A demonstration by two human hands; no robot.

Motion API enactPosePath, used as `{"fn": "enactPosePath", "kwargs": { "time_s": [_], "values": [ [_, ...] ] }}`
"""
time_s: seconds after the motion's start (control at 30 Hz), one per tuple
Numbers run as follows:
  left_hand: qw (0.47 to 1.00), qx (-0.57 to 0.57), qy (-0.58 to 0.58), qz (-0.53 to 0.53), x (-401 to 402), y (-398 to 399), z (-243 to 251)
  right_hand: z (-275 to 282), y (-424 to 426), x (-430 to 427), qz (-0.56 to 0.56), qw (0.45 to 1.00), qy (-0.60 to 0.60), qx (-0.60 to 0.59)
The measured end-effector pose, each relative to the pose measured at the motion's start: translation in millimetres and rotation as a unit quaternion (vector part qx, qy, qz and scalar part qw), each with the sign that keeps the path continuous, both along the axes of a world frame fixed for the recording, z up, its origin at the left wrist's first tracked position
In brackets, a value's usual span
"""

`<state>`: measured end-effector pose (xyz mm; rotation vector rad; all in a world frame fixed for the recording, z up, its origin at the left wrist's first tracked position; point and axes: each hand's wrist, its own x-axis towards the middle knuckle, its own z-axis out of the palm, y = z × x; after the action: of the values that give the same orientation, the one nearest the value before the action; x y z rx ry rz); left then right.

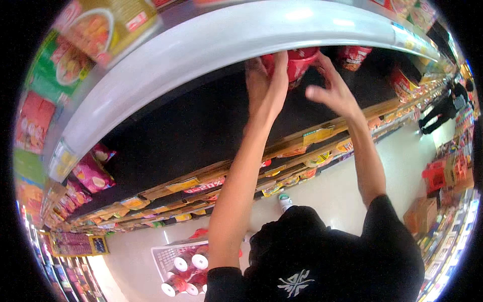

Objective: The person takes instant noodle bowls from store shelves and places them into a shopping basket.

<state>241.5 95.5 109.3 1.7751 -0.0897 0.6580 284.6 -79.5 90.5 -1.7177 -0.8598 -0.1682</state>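
Note:
A red instant-noodle tub [301,62] sits under the overhanging white shelf edge, its upper part partly hidden. My left hand [274,81] grips its left side, with the fingertips out of sight and some motion blur. At the tub's right side is my right hand [334,88]. Its fingers reach the rim, while the thumb stands apart from the tub; how firmly it holds is unclear. Beneath both hands lies a black shelf surface [181,113]. Another red tub [354,57] stands farther right on that shelf, beside a red and yellow tub [404,85].
Purple snack bags [92,173] lie at the shelf's left end. A wooden shelf lip [279,153] with price tags runs below my forearms. On the floor, a pale basket [160,260] holds several red tubs. A cardboard box [420,215] and a person [439,113] are at right.

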Motion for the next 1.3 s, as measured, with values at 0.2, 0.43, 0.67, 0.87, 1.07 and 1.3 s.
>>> {"fn": "enactPosePath", "kwargs": {
  "time_s": [0.2, 0.43, 0.67, 0.87, 1.07, 1.3],
  "values": [
    [0.995, -0.054, -0.082, -0.020, -135.1, 60.8, -11.5, -10.0, 37.8, -94.5, 0.145, 0.985, -0.021, 0.095],
    [0.967, -0.048, -0.020, 0.251, -315.8, 92.1, -69.2, -42.8, 104.8, -211.5, 0.302, 0.943, 0.008, -0.142],
    [0.852, -0.254, 0.139, 0.437, -469.5, 106.7, -189.7, -162.8, 193.8, -331.2, 0.502, 0.840, 0.032, -0.203],
    [0.655, -0.487, 0.143, 0.559, -568.9, 83.8, -269.0, -219.1, 253.3, -412.5, 0.590, 0.757, 0.088, -0.266],
    [0.651, -0.512, 0.116, 0.548, -631.1, 85.3, -294.4, -259.2, 322.1, -476.9, 0.620, 0.677, 0.234, -0.321],
    [0.640, -0.453, 0.226, 0.578, -676.0, 115.3, -290.5, -272.8, 346.6, -529.3, 0.642, 0.680, 0.147, -0.323]
  ]
}}
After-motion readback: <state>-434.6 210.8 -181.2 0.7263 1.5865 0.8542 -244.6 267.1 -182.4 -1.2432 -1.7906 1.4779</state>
